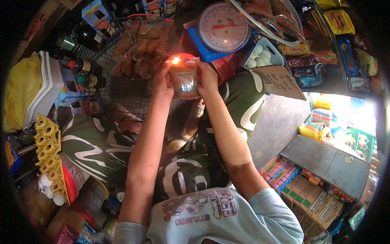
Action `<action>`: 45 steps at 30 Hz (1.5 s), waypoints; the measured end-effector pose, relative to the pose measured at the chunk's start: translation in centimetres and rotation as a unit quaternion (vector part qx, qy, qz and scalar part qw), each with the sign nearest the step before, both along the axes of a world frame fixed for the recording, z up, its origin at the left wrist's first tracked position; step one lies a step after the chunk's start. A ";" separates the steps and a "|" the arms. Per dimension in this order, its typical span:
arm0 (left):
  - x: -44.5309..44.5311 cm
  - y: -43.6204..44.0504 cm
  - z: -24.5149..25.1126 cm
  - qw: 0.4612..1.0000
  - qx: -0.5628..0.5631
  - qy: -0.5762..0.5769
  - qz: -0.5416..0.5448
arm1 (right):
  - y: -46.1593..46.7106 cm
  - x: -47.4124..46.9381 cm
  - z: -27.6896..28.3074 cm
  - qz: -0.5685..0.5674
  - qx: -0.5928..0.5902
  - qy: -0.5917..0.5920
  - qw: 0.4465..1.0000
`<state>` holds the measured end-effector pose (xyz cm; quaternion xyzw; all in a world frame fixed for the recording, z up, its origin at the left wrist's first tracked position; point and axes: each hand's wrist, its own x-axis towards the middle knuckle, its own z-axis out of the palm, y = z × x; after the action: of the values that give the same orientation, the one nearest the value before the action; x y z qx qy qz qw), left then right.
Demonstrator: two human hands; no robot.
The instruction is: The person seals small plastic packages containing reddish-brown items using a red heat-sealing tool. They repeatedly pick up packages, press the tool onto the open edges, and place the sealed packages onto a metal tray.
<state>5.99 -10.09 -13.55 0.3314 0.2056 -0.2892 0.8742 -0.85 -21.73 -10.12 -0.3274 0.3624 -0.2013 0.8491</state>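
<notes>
Held upright between both hands is a clear plastic packet with brown contents. My left hand pinches its left edge, and my right hand grips the upper right edge. At the packet's top left corner shines a bright orange light that looks like a small flame; its source is hidden. Part of a red round object shows behind the packet. Just beyond my left hand, filled brown packets are heaped in a wire basket.
A dial scale stands ahead, near a light blue basket of eggs and a handwritten cardboard sign. A yellow egg tray leans at left beside white eggs. Snack packs fill the right shelf; cartons stand lower right.
</notes>
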 end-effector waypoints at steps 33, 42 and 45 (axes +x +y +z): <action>-3.3 6.4 9.9 0.990 -0.002 -0.053 -0.131 | 5.0 -3.8 9.0 0.166 0.086 -0.093 0.978; -7.4 8.3 12.3 0.875 0.211 -0.343 -0.269 | 4.2 -6.0 12.9 0.129 -0.657 -0.003 0.743; -7.4 9.2 11.9 0.819 0.301 -0.419 -0.250 | 4.3 -6.2 12.7 0.257 -0.407 -0.088 0.872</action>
<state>-1.45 -0.91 -1.62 0.7074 -0.1940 -0.2544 0.6303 -7.02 -17.46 2.60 -0.7067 0.0753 -0.1336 0.6907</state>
